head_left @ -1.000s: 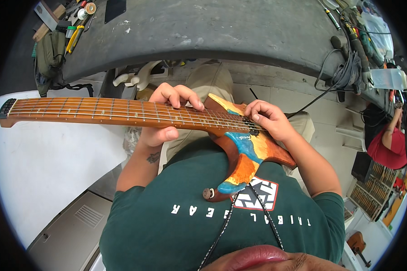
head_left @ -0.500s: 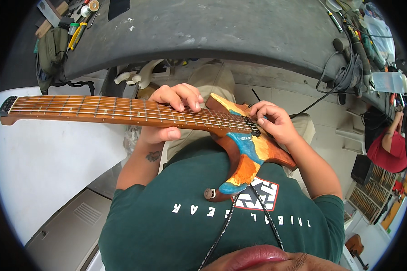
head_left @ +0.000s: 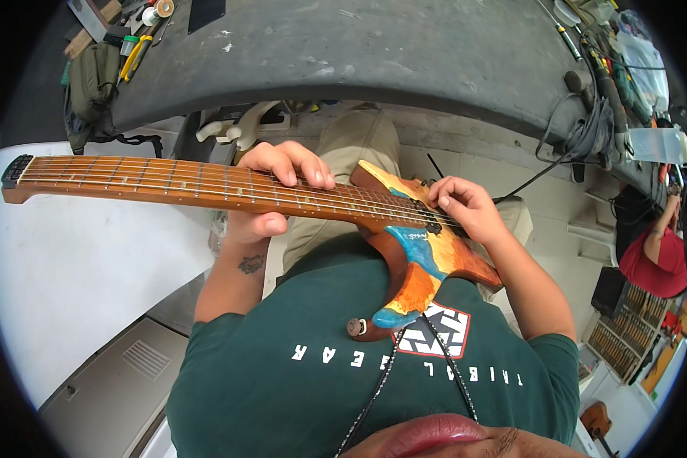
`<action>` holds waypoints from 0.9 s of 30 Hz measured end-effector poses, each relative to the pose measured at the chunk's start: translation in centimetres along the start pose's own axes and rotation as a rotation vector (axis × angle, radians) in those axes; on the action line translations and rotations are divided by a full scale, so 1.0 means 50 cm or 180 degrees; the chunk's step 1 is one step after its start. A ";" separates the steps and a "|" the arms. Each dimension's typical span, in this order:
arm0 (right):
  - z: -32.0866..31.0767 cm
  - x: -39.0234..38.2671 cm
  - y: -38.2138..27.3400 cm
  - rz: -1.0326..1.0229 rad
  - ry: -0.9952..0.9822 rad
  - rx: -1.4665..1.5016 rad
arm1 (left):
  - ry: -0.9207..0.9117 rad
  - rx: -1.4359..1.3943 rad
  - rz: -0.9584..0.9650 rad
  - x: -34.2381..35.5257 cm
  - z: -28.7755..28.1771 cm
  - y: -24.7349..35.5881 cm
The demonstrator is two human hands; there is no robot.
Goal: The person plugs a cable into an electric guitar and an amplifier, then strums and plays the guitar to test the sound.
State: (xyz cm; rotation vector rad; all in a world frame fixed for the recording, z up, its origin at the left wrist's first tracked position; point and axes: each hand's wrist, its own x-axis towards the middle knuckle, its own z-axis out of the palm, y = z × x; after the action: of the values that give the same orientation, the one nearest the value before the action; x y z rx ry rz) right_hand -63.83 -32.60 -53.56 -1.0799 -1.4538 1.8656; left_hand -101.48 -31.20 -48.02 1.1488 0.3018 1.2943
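An electric guitar [head_left: 424, 248] with an orange-brown wood and blue body lies across my lap, its headless neck stretching out to the left. My left hand [head_left: 286, 164] wraps the neck partway along, fingers over the strings on the fretboard and thumb on the near edge. Over the strings beside the dark pickup, my right hand [head_left: 469, 208] has its thumb and index finger pinched together. Whether a pick is between them is hidden. The strap end and button sit at the near horn of the body.
A dark workbench [head_left: 374, 57] curves across the far side. Yellow-handled pliers [head_left: 135, 59] and an olive pouch [head_left: 93, 80] lie at its left, coiled cables [head_left: 591, 126] at its right. A white panel [head_left: 91, 259] stands under the neck. Another person in a red shirt [head_left: 653, 263] is at the right.
My left hand has slid a little to the left along the neck, toward its far end. The headstock end has risen slightly; my right hand stays over the strings.
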 end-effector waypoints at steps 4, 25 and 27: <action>0.004 0.005 0.006 0.0152 0.0184 -0.0111 | 0.0110 0.0075 0.0049 -0.001 0.006 -0.002; -0.007 -0.015 0.002 0.0089 0.0185 0.0091 | -0.0153 -0.0674 -0.0270 0.006 0.016 0.006; -0.004 -0.021 0.001 -0.0218 -0.0049 -0.0255 | -0.0325 -0.0687 -0.0074 0.011 -0.006 0.007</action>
State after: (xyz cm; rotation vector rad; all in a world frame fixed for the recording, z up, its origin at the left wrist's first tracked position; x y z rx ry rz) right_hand -63.11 -33.34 -53.34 -1.0414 -1.5667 1.7855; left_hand -101.73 -30.61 -47.65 1.0203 0.0970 1.2117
